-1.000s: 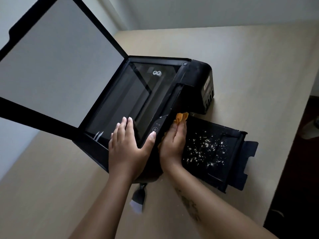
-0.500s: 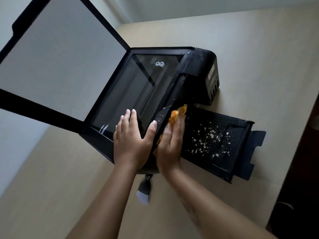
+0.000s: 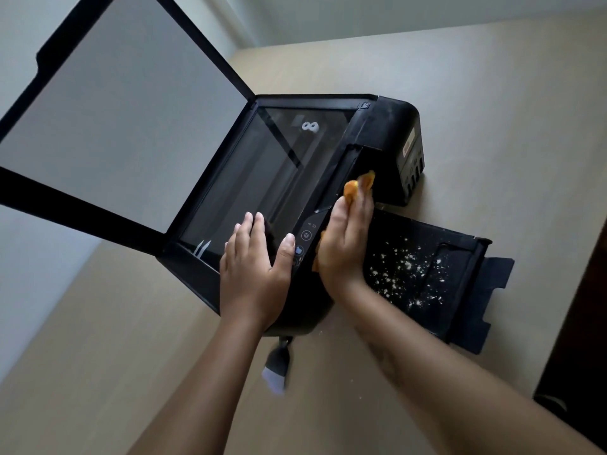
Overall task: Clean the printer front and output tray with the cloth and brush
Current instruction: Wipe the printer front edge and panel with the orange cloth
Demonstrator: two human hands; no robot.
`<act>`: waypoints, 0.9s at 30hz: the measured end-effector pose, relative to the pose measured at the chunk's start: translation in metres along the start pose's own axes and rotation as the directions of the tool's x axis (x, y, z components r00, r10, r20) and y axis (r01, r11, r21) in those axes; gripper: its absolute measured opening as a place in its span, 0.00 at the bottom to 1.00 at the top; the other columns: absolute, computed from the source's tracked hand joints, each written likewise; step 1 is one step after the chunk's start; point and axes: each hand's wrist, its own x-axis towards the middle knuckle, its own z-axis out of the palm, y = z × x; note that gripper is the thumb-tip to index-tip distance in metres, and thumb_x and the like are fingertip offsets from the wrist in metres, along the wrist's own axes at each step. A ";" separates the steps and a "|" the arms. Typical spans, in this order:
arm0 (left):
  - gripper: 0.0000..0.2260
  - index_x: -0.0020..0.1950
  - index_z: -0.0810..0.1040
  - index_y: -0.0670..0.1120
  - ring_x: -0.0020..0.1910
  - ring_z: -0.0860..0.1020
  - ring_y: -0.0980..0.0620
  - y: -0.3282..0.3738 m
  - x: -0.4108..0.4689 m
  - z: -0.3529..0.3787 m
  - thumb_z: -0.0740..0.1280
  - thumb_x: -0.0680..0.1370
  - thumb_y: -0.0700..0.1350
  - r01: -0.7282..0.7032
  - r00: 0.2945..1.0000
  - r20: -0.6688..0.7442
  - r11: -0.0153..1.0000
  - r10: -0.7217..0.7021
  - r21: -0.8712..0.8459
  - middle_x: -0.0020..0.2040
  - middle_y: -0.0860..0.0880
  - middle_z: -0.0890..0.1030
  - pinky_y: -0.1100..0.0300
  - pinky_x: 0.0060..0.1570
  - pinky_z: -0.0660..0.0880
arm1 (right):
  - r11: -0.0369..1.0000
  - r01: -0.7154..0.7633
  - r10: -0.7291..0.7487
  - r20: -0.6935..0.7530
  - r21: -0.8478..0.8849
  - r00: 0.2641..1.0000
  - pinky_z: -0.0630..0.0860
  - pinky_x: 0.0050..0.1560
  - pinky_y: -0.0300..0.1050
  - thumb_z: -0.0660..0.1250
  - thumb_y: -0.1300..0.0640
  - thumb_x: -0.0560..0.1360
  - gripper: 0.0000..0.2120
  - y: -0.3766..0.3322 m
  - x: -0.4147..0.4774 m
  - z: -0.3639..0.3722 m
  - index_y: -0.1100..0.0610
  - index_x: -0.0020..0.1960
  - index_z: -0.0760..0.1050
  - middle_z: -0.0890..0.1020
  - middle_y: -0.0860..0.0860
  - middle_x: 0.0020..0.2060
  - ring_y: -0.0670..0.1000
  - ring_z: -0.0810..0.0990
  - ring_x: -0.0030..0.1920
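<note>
A black printer stands on a beige table with its scanner lid raised. My left hand lies flat on the near corner of the scanner glass, fingers apart, thumb by the control buttons. My right hand presses an orange cloth against the printer's front face, above the pulled-out output tray. White crumbs are scattered over the tray. A brush with pale bristles lies on the table just below the printer, partly hidden by my left wrist.
The beige table runs to an edge on the right, beyond which the floor is dark. White walls meet behind the raised lid. A few crumbs lie on the table near the brush.
My right hand has slid the cloth along the printer front, away from me toward the ink tank end. My left hand has stayed on the glass. The view has shifted slightly.
</note>
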 end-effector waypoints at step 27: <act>0.33 0.80 0.54 0.51 0.78 0.48 0.55 0.002 -0.001 -0.002 0.48 0.78 0.65 0.006 1.000 0.001 1.000 -0.006 -0.010 0.80 0.52 0.53 0.50 0.76 0.48 | 0.994 0.096 -0.088 0.133 -0.053 0.987 0.48 0.78 0.47 0.50 0.54 0.82 0.26 0.002 -0.050 -0.006 0.63 0.77 0.53 0.52 0.58 0.78 0.53 0.49 0.79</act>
